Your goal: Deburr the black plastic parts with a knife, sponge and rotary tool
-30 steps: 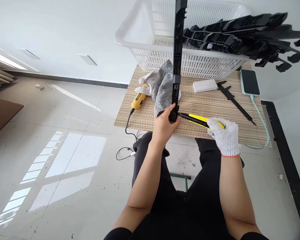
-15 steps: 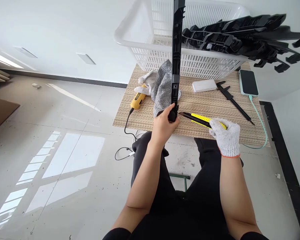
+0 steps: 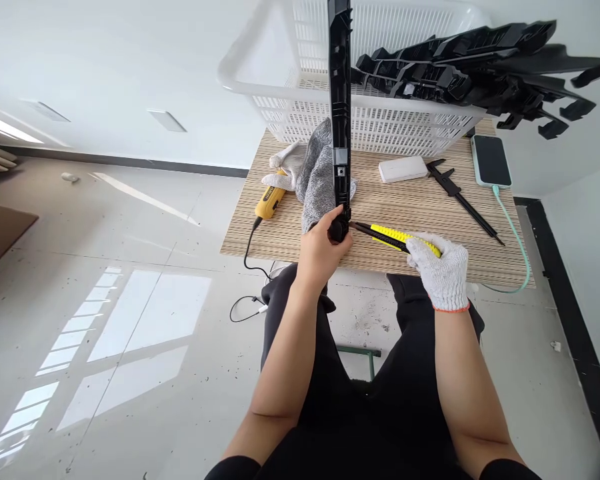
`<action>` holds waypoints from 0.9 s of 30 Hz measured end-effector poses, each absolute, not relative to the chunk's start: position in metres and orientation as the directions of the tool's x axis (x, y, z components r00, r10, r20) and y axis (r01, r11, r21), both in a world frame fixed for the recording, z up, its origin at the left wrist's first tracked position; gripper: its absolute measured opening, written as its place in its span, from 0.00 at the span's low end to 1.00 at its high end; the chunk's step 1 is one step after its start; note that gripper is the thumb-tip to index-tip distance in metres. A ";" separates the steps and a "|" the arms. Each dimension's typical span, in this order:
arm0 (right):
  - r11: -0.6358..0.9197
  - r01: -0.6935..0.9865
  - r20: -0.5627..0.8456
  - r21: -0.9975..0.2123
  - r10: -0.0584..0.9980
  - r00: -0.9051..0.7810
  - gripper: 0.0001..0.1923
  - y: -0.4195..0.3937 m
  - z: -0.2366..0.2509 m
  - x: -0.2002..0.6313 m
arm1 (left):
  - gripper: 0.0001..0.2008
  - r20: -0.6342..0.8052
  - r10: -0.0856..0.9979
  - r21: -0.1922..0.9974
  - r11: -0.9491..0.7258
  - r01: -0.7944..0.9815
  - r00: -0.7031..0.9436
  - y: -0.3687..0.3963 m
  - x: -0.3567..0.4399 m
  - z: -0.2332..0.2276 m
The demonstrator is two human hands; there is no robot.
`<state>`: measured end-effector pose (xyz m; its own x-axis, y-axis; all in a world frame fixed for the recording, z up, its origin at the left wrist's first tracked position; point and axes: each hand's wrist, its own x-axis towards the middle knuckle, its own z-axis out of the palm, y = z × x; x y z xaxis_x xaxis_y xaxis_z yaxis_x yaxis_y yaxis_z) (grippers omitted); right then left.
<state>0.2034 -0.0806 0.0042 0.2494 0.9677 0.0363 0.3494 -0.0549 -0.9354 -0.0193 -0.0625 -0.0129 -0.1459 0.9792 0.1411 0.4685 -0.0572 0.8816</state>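
Observation:
My left hand (image 3: 324, 245), bare, is closed around the near end of a long black plastic part (image 3: 340, 113), which points away from me past the basket's front wall. A white knitted glove covers my right hand (image 3: 441, 265); its fingers are wrapped round a yellow and black utility knife (image 3: 393, 237). The blade tip reaches the right side of the part's near end, close to my left fingers; whether it touches I cannot tell. Beneath and left of the part lies a grey cloth (image 3: 319, 180).
A white plastic basket (image 3: 280, 93) holding several black plastic parts (image 3: 450, 73) stands at the back; the parts jut out rightward. On the table (image 3: 405, 203) lie a yellow corded tool (image 3: 270, 200), a white glove (image 3: 287, 163), a white box (image 3: 403, 169), black calipers (image 3: 465, 200) and a phone (image 3: 491, 161) on a cable.
My right hand has moved left with the utility knife, bringing the blade tip up to the part's near end. My left hand keeps its hold; the whole view has shifted slightly.

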 end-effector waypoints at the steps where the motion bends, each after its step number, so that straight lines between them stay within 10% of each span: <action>1: -0.048 0.344 0.045 -0.938 0.966 0.256 0.17 -0.081 0.005 0.203 | 0.26 0.148 0.978 0.890 -0.067 0.452 -0.146 -0.062 -0.019 -0.014; 27: -0.138 -0.011 -0.135 -0.990 0.946 0.296 0.16 -0.072 0.009 0.197 | 0.29 0.130 0.989 0.984 -0.119 -0.130 0.077 -0.057 -0.033 -0.013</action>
